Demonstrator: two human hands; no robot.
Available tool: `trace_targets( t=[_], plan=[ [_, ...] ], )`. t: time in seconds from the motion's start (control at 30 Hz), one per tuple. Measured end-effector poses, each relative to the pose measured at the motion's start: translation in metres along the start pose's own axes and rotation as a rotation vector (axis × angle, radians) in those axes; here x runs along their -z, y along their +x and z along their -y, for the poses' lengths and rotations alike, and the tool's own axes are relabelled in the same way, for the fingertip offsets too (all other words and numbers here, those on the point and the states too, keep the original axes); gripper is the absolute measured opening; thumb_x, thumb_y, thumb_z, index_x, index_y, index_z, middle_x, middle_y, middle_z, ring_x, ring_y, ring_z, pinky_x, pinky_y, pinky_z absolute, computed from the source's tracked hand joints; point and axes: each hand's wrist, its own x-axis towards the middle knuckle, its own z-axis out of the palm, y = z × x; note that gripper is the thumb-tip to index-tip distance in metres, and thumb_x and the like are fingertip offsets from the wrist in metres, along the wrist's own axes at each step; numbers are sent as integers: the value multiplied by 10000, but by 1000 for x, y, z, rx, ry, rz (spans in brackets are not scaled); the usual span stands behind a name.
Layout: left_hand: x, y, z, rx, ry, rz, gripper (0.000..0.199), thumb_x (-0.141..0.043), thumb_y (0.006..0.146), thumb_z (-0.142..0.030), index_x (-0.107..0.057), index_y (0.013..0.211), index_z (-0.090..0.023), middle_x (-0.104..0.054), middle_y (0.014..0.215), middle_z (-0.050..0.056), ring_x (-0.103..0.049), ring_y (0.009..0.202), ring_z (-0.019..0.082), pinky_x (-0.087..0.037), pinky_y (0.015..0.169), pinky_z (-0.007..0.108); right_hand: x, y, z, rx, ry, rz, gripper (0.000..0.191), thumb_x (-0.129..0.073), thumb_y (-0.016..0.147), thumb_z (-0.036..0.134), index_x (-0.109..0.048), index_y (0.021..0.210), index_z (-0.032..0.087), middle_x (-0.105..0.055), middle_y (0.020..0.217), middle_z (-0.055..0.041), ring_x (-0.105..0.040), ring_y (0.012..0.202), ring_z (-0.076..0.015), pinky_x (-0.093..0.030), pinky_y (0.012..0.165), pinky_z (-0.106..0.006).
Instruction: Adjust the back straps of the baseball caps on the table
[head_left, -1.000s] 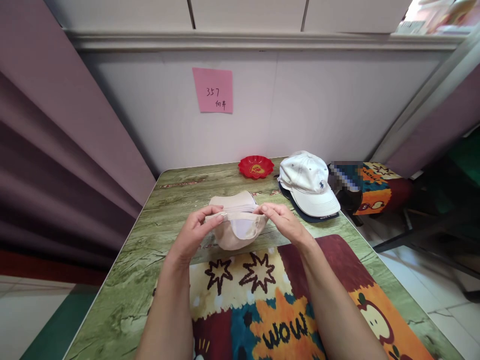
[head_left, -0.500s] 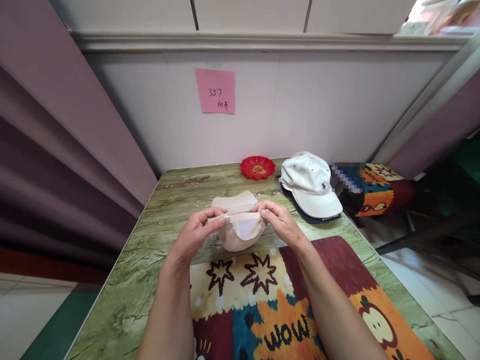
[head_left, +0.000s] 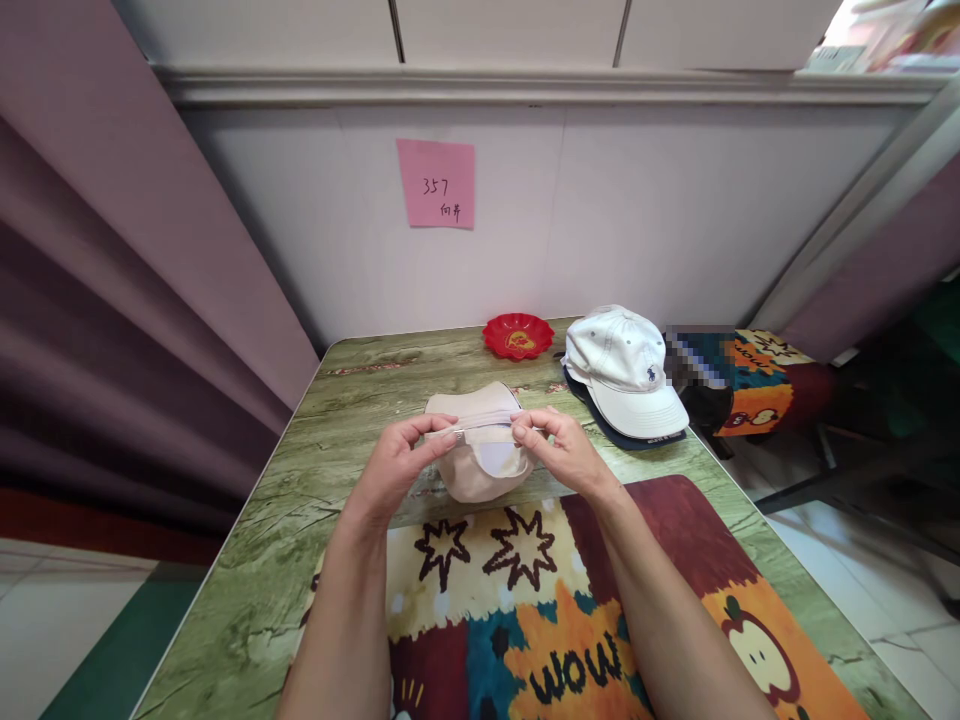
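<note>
A beige cap (head_left: 480,480) rests upside down on the table, its brim pointing away and its rear opening towards me. My left hand (head_left: 401,458) pinches the left end of the cap's back strap between thumb and fingers. On the other side my right hand (head_left: 556,450) has its thumb and fingertips closed on the strap's right part. To the right, a white cap (head_left: 619,350) with a small dark logo lies on top of a dark navy cap (head_left: 607,428).
Behind the beige cap is a red scalloped dish (head_left: 518,337). A colourful mat (head_left: 525,620) covers the front of the wood-patterned table (head_left: 285,530). A pink note (head_left: 437,184) is on the back wall. A patterned stool (head_left: 757,385) stands at right.
My right hand has shifted slightly along the strap, its thumb now nearer the middle. The whole view has moved a little; both hands remain on the beige cap.
</note>
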Motion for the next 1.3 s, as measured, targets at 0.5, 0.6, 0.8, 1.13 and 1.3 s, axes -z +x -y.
trace_targets(
  t=[0.5,0.6,0.8,1.13,1.3],
  plan=[
    [17,-4,-2,-26,152,170,249,-714,804,-439,-720,820,-191,-717,1108,78,-625,1057,266,-477,861,301,5,0,-6,18,-4,63,267,-587,912,427,-641,757,216,-730,904,-21,-657,1015,-254,-202,1146,-492],
    [15,-3,-1,-28,158,173,247,-734,783,-437,-746,787,-190,-730,1076,83,-645,1031,268,-489,868,309,1,0,-4,20,-8,66,278,-589,911,441,-633,755,215,-730,914,-24,-654,1033,-255,-176,1157,-510],
    [20,-2,5,-16,172,129,265,-755,754,-456,-768,749,-190,-731,1083,107,-656,1030,293,-515,856,335,1,0,-3,13,-51,92,260,-638,881,463,-664,768,230,-738,931,-18,-643,1081,-272,-102,1170,-551],
    [25,-4,1,-29,133,1,390,-697,808,-476,-735,1088,-206,-740,1069,108,-644,1078,285,-497,914,361,12,0,-8,95,4,-63,261,-511,966,388,-729,948,246,-746,1055,-45,-647,1093,-234,-403,1041,-420],
    [44,-3,11,-12,308,-64,377,-568,867,-448,-707,1112,-199,-730,1115,98,-644,1071,274,-486,934,365,28,-2,-23,97,-158,-160,309,-495,910,192,-700,1131,259,-723,1135,-44,-638,1105,-223,-447,1033,-414]
  ],
)
